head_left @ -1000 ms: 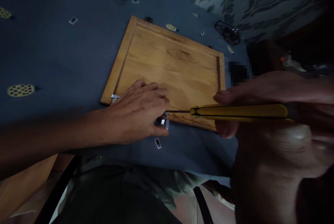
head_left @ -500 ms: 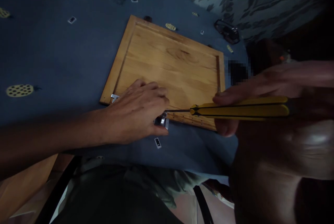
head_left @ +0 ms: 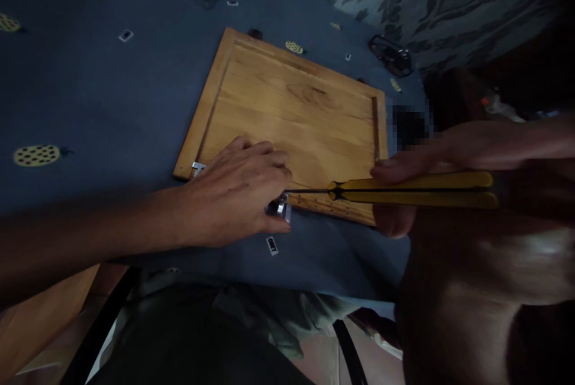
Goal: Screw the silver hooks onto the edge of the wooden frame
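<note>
The right hand [head_left: 480, 247] holds a screwdriver [head_left: 417, 182] pointed left at a metal fitting [head_left: 281, 209] by the near edge of a board [head_left: 296, 112] on the bench [head_left: 90, 97], while the left hand [head_left: 240, 196] arches palm-down over the fitting, its grip unclear.

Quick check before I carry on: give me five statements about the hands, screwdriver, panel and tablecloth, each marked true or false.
1. The right hand holds a yellow-handled screwdriver. True.
2. The screwdriver's shaft points toward the left hand. True.
3. The left hand is at the far edge of the wooden panel. False: it is at the near edge.
4. The tablecloth is plain white. False: it is blue with yellow prints.
5. A metal fitting shows close to the panel's near left corner. True.
</note>
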Available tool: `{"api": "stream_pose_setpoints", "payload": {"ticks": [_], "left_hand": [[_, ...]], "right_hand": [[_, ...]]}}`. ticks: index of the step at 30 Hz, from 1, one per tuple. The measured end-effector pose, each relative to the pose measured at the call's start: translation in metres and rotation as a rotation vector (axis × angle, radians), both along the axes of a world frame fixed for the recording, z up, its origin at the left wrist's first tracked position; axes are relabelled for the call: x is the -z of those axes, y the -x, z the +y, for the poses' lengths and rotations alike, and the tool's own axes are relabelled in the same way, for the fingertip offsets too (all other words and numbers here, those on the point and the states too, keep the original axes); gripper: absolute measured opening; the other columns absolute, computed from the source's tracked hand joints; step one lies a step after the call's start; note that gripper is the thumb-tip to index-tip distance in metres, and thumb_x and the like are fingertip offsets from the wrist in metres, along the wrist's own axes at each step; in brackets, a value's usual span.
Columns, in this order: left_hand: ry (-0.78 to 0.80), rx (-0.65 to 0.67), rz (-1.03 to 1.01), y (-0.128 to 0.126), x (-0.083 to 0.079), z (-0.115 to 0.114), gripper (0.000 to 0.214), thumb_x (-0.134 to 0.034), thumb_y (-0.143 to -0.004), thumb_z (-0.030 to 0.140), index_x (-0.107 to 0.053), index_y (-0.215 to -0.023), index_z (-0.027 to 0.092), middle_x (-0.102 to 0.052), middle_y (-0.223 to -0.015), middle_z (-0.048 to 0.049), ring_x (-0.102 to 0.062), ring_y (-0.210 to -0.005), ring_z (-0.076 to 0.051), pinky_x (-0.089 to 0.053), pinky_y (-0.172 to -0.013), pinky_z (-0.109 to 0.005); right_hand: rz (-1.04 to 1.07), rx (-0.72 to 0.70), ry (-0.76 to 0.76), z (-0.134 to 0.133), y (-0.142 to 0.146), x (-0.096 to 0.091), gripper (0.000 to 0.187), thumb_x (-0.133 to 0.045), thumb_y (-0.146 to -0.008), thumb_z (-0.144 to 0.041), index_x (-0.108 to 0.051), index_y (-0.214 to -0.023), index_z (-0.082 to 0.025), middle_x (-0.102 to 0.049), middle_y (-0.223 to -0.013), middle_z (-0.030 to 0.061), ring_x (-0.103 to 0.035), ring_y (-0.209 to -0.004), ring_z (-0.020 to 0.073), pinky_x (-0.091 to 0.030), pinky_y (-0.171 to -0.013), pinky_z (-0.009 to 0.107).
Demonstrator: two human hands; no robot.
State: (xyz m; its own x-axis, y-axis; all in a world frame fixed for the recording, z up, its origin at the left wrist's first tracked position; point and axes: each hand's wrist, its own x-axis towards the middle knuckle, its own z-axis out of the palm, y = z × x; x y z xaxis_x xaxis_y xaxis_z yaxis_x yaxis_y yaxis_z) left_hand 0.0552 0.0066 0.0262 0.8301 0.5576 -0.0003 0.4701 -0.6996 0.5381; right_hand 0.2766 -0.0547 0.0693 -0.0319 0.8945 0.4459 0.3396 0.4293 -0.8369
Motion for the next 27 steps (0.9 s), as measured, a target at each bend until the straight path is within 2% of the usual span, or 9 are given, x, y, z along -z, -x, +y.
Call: {"api": "stream_pose_setpoints", "payload": {"ticks": [4, 7, 9, 12, 15, 18, 21, 24, 27], "left_hand": [[0.014, -0.003, 0.004, -0.001, 0.000, 0.000, 0.026, -0.088, -0.088, 0.038, -0.071, -0.090, 0.018, -0.070, -0.105, -0.0040, -0.062, -0.107, -0.027, -0.039, -0.097, -0.042], [-0.008, 0.010, -0.006, 0.000, 0.001, 0.000, 0.027, -0.086, -0.090, 0.039, -0.069, -0.089, 0.018, -0.070, -0.103, -0.0045, -0.063, -0.105, -0.027, -0.039, -0.097, -0.042], [-0.019, 0.013, -0.016, 0.001, 0.002, 0.000, 0.027, -0.086, -0.091, 0.038, -0.068, -0.088, 0.018, -0.070, -0.103, -0.0043, -0.063, -0.104, -0.027, -0.039, -0.097, -0.042], [-0.023, 0.008, -0.028, 0.001, 0.003, 0.000, 0.029, -0.087, -0.089, 0.040, -0.067, -0.086, 0.019, -0.070, -0.101, -0.0039, -0.063, -0.103, -0.027, -0.040, -0.096, -0.042], [-0.013, 0.003, -0.027, 0.001, 0.004, 0.000, 0.028, -0.087, -0.089, 0.040, -0.068, -0.087, 0.019, -0.070, -0.101, -0.0037, -0.063, -0.104, -0.027, -0.039, -0.097, -0.043], [-0.002, -0.002, -0.019, 0.000, 0.003, 0.000, 0.026, -0.087, -0.089, 0.039, -0.069, -0.089, 0.019, -0.070, -0.104, -0.0040, -0.063, -0.106, -0.027, -0.039, -0.097, -0.042], [0.007, -0.003, 0.006, -0.001, 0.001, -0.001, 0.026, -0.087, -0.089, 0.039, -0.070, -0.089, 0.018, -0.070, -0.105, -0.0043, -0.062, -0.107, -0.027, -0.040, -0.098, -0.042], [0.017, -0.004, 0.028, -0.002, -0.001, -0.001, 0.028, -0.088, -0.089, 0.039, -0.070, -0.089, 0.018, -0.070, -0.105, -0.0041, -0.062, -0.107, -0.028, -0.040, -0.099, -0.043], [0.005, 0.006, 0.004, 0.000, 0.000, 0.000, 0.027, -0.086, -0.091, 0.038, -0.069, -0.090, 0.017, -0.069, -0.104, -0.0037, -0.062, -0.106, -0.026, -0.039, -0.099, -0.043]], "right_hand": [[-0.055, -0.001, 0.023, 0.002, 0.000, 0.003, 0.028, -0.081, -0.091, -0.055, -0.086, -0.113, -0.039, -0.081, -0.095, 0.0006, -0.058, -0.046, 0.0167, -0.051, -0.033, 0.037], [-0.092, -0.046, -0.124, 0.008, -0.002, 0.005, 0.023, -0.082, -0.091, -0.052, -0.088, -0.107, -0.036, -0.083, -0.094, 0.0022, -0.061, -0.047, 0.0186, -0.055, -0.035, 0.039], [-0.059, -0.094, -0.211, 0.011, -0.003, 0.004, 0.020, -0.085, -0.087, -0.049, -0.088, -0.102, -0.037, -0.083, -0.092, 0.0021, -0.066, -0.051, 0.0220, -0.063, -0.044, 0.042], [-0.083, -0.045, -0.093, 0.010, -0.003, 0.000, 0.021, -0.091, -0.081, -0.055, -0.087, -0.093, -0.038, -0.082, -0.087, 0.0018, -0.070, -0.060, 0.0248, -0.071, -0.063, 0.047], [-0.064, -0.014, 0.000, 0.004, 0.000, -0.002, 0.028, -0.093, -0.077, -0.059, -0.086, -0.098, -0.040, -0.081, -0.087, -0.0006, -0.067, -0.058, 0.0221, -0.065, -0.051, 0.043], [0.035, 0.028, -0.012, 0.001, 0.005, 0.003, 0.030, -0.090, -0.083, -0.053, -0.086, -0.107, -0.037, -0.081, -0.094, 0.0023, -0.074, -0.069, 0.0265, -0.055, -0.037, 0.039], [0.086, -0.006, -0.071, 0.002, 0.008, 0.010, 0.032, -0.092, -0.079, -0.050, -0.084, -0.109, -0.039, -0.082, -0.097, 0.0028, -0.078, -0.076, 0.0320, -0.059, -0.039, 0.042], [0.133, -0.024, -0.098, 0.002, 0.009, 0.015, 0.040, -0.098, -0.072, -0.047, -0.080, -0.108, -0.042, -0.083, -0.101, 0.0014, -0.080, -0.079, 0.0337, -0.065, -0.048, 0.046], [0.154, -0.028, -0.106, 0.002, 0.010, 0.017, 0.043, -0.098, -0.071, -0.045, -0.078, -0.109, -0.042, -0.083, -0.103, 0.0014, -0.080, -0.081, 0.0339, -0.068, -0.052, 0.048]]}}
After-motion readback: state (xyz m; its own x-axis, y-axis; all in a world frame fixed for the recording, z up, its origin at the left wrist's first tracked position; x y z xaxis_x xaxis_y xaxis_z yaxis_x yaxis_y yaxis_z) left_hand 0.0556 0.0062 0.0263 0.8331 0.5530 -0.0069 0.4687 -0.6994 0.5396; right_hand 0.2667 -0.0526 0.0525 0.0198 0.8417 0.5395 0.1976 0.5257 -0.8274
